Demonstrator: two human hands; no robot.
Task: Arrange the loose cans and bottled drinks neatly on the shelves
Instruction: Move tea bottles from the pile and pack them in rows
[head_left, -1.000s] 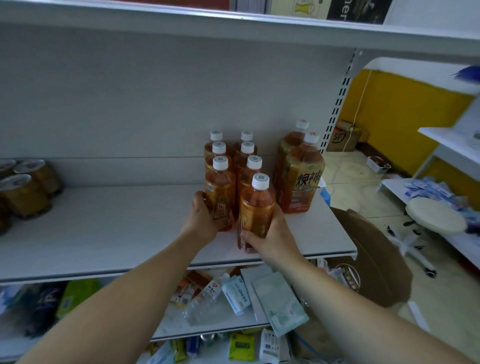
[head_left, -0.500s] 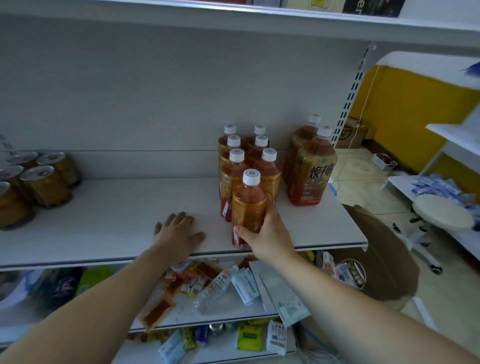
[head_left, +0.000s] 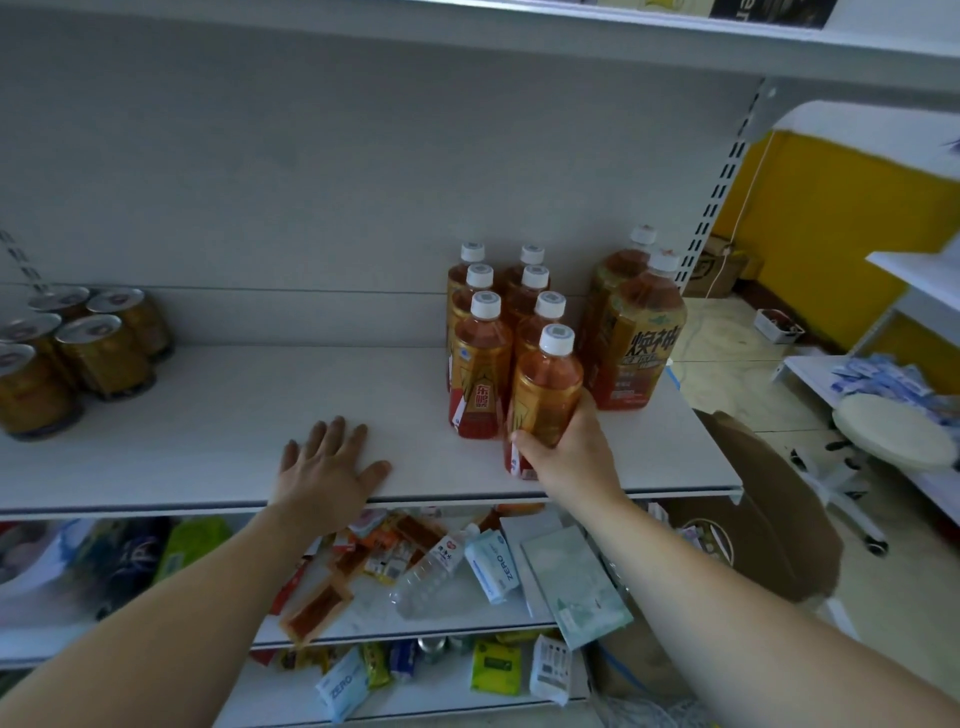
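**Drinks shelf update: tea bottles almost squared away**

My right hand (head_left: 569, 457) is wrapped round the lower half of the front bottle (head_left: 545, 395). The bottle is standing upright on the shelf (head_left: 208, 441), close to the front edge. It heads the right-hand file of small tea bottles (head_left: 480, 374), just in front of the next one back. My left hand (head_left: 327, 467) holds nothing, with its fingers spread flat on the bare board near the front edge, well left of the bottles.

What looks done:
- The small tea bottles stand in two files running back to the wall. There are three in the left file and four in the right, counting the one I'm gripping.
- Two big bottles (head_left: 636, 338) stand one behind the other, just to the right of them.
- A bunch of cans (head_left: 98, 353) is grouped at the far left end of the same shelf.

What's left, I reckon:
- The bottle I'm holding sits a touch off line with its file, so it wants nudging straight.
- The left file is one short.
- A clear water bottle (head_left: 431, 569) is lying on its side on the lower shelf (head_left: 467, 613) among snack packets (head_left: 317, 608), and it probably needs standing up somewhere.

I'd call it past halfway, not finished
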